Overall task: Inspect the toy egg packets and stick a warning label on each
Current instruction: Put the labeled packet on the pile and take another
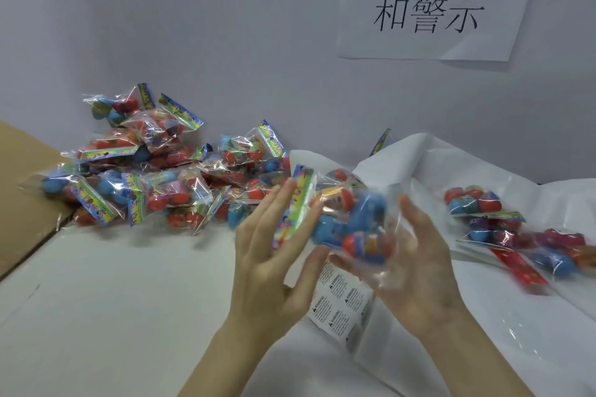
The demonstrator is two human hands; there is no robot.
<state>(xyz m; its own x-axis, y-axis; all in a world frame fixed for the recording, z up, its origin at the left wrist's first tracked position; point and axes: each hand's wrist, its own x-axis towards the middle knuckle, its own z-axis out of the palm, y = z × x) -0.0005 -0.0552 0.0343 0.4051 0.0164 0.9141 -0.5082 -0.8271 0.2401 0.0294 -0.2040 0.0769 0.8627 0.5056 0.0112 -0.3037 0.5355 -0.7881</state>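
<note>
A clear toy egg packet (351,222) with blue and red eggs and a colourful header card is held up between both hands, blurred. My left hand (267,255) has straight fingers lying against the header card. My right hand (416,267) holds the packet's clear end, with the thumb under a red egg and the fingers behind the bag. A sheet of warning labels (338,303) lies on the table just below the hands. A big pile of packets (154,177) sits at the back left against the wall.
Several more packets (503,229) lie on a white sheet (548,316) at the right. A cardboard flap (22,196) stands at the left edge. A paper sign (432,3) hangs on the wall. The white table (113,300) lies in front of me.
</note>
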